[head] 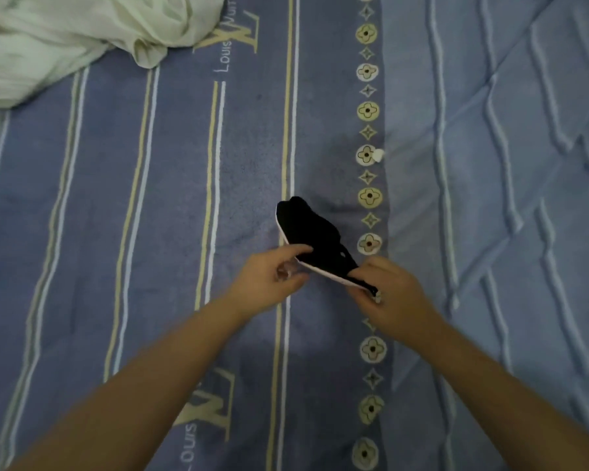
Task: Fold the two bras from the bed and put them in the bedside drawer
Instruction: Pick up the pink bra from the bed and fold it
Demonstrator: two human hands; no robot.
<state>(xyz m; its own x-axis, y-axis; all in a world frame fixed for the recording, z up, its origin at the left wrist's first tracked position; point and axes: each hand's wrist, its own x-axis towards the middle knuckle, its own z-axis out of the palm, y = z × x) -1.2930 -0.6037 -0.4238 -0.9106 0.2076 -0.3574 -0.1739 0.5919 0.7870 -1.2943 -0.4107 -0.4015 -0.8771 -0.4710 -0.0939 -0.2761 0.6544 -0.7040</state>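
Observation:
A black bra with a white inner edge lies folded on the blue striped bed sheet near the middle of the head view. My left hand touches its near left edge with thumb and fingertips. My right hand is closed on the bra's near right end, where a thin strap and a small white clasp stick out. Only one bra is visible. No drawer is in view.
A crumpled white cloth lies at the far left corner of the bed. A light blue quilted cover spreads over the right side. A small white scrap sits on the flower-patterned band.

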